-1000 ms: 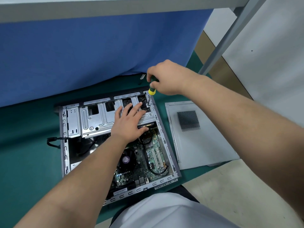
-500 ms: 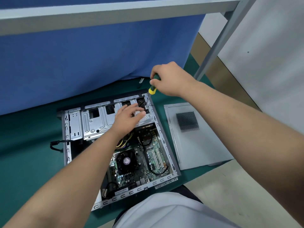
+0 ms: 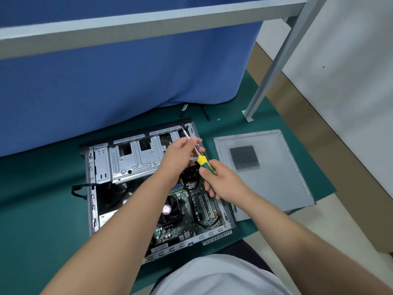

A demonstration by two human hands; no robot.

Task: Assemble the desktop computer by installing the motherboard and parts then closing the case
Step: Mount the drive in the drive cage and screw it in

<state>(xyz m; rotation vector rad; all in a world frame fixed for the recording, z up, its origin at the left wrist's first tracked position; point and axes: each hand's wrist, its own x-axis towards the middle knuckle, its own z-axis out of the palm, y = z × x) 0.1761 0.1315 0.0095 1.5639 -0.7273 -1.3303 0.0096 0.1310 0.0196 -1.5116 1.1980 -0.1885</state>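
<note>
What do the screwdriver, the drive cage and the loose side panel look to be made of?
Screwdriver: bright shaft, likely steel; glossy yellow-and-green handle, probably plastic. Drive cage: bare silvery sheet metal, with stamped ribs and punched slots. Side panel: flat sheet metal by its folded edges and perforated vent, matte pale grey finish, possibly painted.

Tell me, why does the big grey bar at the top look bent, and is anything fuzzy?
In the head view, the wide-angle lens bows the grey bar near the top edge; the light is soft and even, with no hard shadows or glare; the left hand and the screwdriver look slightly smeared, while the side panel and the motherboard stay fairly sharp.
</note>
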